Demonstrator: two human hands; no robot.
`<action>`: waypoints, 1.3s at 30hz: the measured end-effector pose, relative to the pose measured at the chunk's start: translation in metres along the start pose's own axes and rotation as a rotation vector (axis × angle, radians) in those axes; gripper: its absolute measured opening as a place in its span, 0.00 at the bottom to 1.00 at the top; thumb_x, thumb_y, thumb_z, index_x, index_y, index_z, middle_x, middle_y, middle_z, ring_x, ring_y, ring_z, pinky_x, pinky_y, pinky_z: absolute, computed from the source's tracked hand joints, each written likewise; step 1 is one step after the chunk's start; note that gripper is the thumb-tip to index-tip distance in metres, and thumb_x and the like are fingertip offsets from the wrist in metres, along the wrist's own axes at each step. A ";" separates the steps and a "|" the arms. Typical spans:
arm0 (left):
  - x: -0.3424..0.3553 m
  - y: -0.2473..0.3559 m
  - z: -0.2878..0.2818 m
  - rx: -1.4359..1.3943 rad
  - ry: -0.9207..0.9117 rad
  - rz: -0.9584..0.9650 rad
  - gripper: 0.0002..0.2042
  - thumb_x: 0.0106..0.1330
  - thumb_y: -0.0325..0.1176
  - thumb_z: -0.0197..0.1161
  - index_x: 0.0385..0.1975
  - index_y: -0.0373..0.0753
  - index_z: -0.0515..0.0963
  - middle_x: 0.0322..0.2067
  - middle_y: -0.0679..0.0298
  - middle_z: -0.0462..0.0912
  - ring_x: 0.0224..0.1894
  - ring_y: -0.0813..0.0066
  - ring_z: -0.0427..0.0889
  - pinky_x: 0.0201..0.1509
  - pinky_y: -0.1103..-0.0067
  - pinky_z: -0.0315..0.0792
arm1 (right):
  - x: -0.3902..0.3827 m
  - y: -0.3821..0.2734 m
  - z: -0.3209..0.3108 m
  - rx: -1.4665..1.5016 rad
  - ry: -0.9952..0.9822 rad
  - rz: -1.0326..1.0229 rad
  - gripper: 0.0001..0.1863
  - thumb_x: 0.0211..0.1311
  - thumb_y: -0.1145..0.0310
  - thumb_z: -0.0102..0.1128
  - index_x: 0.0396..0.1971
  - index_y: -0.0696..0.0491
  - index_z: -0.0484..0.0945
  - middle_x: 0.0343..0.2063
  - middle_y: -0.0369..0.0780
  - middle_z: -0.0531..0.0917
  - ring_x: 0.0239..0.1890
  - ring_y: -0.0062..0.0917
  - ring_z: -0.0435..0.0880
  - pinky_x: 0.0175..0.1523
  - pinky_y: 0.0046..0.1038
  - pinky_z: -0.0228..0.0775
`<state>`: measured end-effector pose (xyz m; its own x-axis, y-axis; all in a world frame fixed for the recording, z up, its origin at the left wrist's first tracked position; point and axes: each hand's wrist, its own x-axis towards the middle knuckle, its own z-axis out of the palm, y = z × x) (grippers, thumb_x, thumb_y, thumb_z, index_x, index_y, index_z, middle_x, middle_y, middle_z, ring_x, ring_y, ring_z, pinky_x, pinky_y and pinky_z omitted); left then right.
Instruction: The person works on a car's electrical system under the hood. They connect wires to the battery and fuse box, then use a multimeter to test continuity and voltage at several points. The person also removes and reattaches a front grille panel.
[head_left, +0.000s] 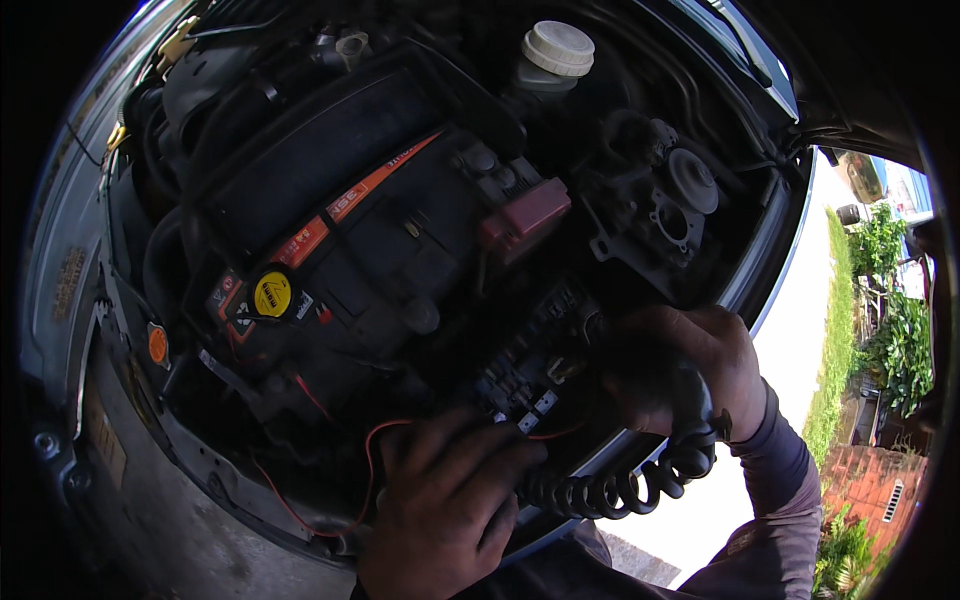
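Note:
My right hand point(715, 350) is closed around a black handheld tool point(690, 395) at the right side of the engine bay; its working end is in shadow. A thick coiled black cord point(640, 490) hangs from the tool and runs left. Near the front edge, my left hand point(440, 500) has its fingers bent and together, pointing right toward the open fuse box point(535, 360). A thin red wire point(370, 455) loops up from the edge and passes behind the left fingers, coming out beyond them. What those fingertips hold, if anything, is hidden.
A black battery point(380, 240) with an orange stripe and a red terminal cover point(525, 218) fills the middle. Behind stand a white-capped reservoir point(558, 50) and a metal throttle body point(680, 205). Pale fender metal point(150, 490) lies left; bright ground and plants lie right.

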<state>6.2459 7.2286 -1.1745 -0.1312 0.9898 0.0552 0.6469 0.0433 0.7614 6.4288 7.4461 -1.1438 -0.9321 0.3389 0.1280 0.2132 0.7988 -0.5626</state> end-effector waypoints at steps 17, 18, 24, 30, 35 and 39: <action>-0.002 -0.001 0.006 -0.008 -0.027 -0.021 0.23 0.50 0.29 0.70 0.50 0.45 0.86 0.55 0.62 0.84 0.63 0.57 0.75 0.66 0.58 0.62 | 0.001 -0.001 -0.002 -0.006 -0.014 -0.037 0.24 0.57 0.53 0.79 0.42 0.55 0.81 0.29 0.39 0.88 0.29 0.34 0.92 0.34 0.33 0.85; -0.010 -0.007 0.001 -0.006 -0.028 -0.023 0.23 0.50 0.29 0.70 0.50 0.45 0.86 0.55 0.62 0.84 0.63 0.57 0.75 0.66 0.58 0.62 | 0.005 -0.009 0.005 0.016 0.069 -0.031 0.23 0.57 0.54 0.79 0.42 0.55 0.82 0.28 0.39 0.88 0.29 0.34 0.92 0.34 0.33 0.85; -0.006 -0.006 0.003 0.009 -0.041 -0.025 0.23 0.50 0.30 0.70 0.50 0.45 0.86 0.54 0.62 0.84 0.63 0.57 0.76 0.66 0.57 0.62 | 0.002 0.000 -0.006 -0.013 -0.066 -0.065 0.18 0.58 0.60 0.79 0.40 0.54 0.82 0.26 0.38 0.88 0.26 0.33 0.90 0.31 0.32 0.84; 0.003 0.003 -0.001 0.014 -0.036 -0.017 0.22 0.50 0.30 0.70 0.50 0.46 0.85 0.53 0.63 0.85 0.61 0.57 0.78 0.64 0.57 0.62 | 0.005 -0.004 -0.002 -0.016 -0.021 -0.076 0.17 0.57 0.61 0.79 0.39 0.55 0.83 0.26 0.38 0.87 0.26 0.33 0.90 0.31 0.32 0.83; 0.005 0.007 -0.002 -0.275 -0.013 -0.205 0.17 0.58 0.27 0.68 0.49 0.44 0.82 0.50 0.62 0.84 0.58 0.60 0.79 0.63 0.60 0.66 | 0.003 -0.003 0.001 -0.051 0.008 -0.087 0.21 0.55 0.55 0.80 0.37 0.54 0.83 0.26 0.38 0.88 0.26 0.34 0.91 0.32 0.32 0.84; 0.004 0.003 0.001 0.035 0.074 0.052 0.19 0.54 0.28 0.69 0.49 0.47 0.84 0.52 0.67 0.84 0.63 0.61 0.76 0.67 0.58 0.60 | 0.000 0.003 -0.003 -0.098 -0.097 -0.098 0.25 0.55 0.48 0.80 0.35 0.54 0.82 0.26 0.39 0.89 0.26 0.34 0.91 0.32 0.32 0.85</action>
<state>6.2484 7.2333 -1.1725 -0.1510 0.9783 0.1420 0.6802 -0.0014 0.7330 6.4305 7.4500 -1.1434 -0.9728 0.2108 0.0961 0.1427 0.8720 -0.4683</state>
